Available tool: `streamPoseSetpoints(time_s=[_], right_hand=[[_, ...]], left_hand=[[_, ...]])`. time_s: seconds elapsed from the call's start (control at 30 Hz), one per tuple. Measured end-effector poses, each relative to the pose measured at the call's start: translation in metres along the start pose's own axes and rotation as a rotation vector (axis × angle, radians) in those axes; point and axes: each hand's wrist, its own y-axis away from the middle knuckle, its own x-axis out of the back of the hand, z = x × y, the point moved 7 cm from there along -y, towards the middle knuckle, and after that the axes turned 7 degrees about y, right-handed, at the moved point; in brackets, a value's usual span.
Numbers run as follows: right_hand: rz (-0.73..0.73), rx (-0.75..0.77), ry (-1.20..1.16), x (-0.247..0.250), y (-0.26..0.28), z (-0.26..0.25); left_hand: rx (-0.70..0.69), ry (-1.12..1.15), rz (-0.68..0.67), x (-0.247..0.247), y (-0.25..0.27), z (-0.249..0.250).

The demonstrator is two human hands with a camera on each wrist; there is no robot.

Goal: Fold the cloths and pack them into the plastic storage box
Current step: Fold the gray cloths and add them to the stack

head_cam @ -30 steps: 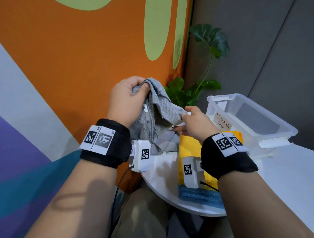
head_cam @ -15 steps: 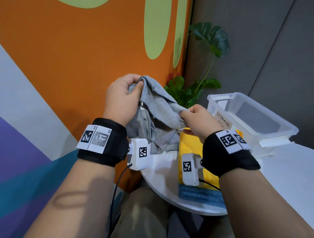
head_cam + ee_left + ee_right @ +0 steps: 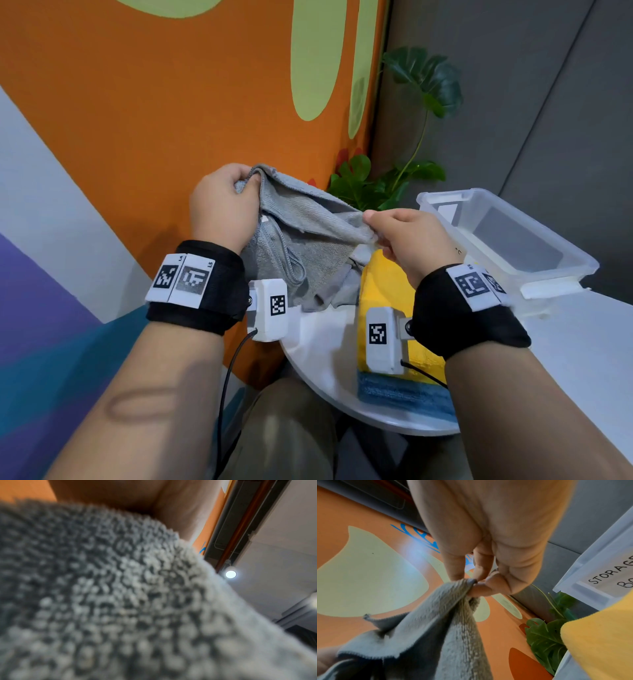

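A grey terry cloth [image 3: 305, 236] hangs bunched between both hands above the white table's [image 3: 322, 346] left end. My left hand [image 3: 222, 209] grips its upper left corner in a fist. My right hand [image 3: 407, 236] pinches another corner between thumb and fingertips [image 3: 477, 586], pulling the top edge taut. The grey cloth [image 3: 120, 601] fills the left wrist view, blurred. A yellow cloth [image 3: 387, 287] lies folded on a blue cloth [image 3: 404, 394] under my right wrist. The clear plastic storage box [image 3: 507, 240], labelled, stands at the right with nothing seen inside.
An orange wall [image 3: 154, 102] stands close behind the hands. A green leafy plant [image 3: 380, 185] grows in the corner behind the box. The table's rounded near edge is just above my knee [image 3: 284, 428].
Both hands have drawn apart, the left upward and leftward, the right to the right. The grey cloth's top edge is now stretched out between them instead of bunched.
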Motion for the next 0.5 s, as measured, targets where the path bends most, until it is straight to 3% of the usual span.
streamPoseSetpoints(time_s=[0.13, 0.3, 0.5], right_hand=[[-0.026, -0.023, -0.086, -0.002, 0.000, -0.001], [0.154, 0.098, 0.331, 0.011, 0.001, -0.011], [0.069, 0.101, 0.512, -0.001, 0.001, -0.013]], left_hand=[[0.018, -0.010, 0.004, 0.002, -0.001, -0.002], [0.054, -0.016, 0.016, 0.007, -0.002, -0.006], [0.080, 0.029, -0.031, -0.005, 0.007, 0.000]])
